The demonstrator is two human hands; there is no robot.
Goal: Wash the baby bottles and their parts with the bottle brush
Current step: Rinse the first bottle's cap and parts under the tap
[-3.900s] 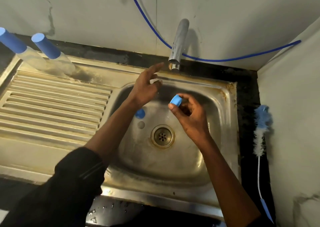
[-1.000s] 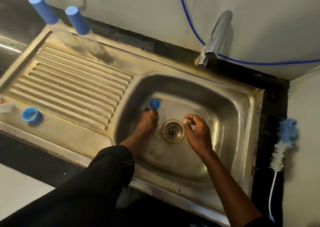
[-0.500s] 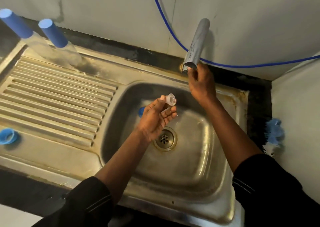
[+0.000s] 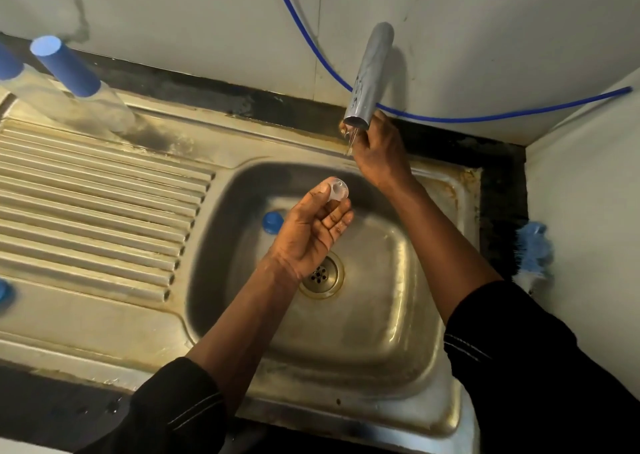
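Fig.: I see the L hand [image 4: 311, 232] over the sink [image 4: 398, 332], palm up, thumb & forefinger pinching a clear teat [image 4: 336, 190]; a blue cap [image 4: 272, 221] lies in the basin just left of that grip. R hand [image 4: 377, 148] is up at the tap [image 4: 372, 72], fingers hidden behind the spout, so I can't tell its grip. Two bottles [image 4: 65, 67] stand far left of both hands; brush [image 4: 533, 252] is right of the R arm.

Black long sleeves [image 4: 166, 415], thin pale stripes [image 4: 465, 345] near each cuff
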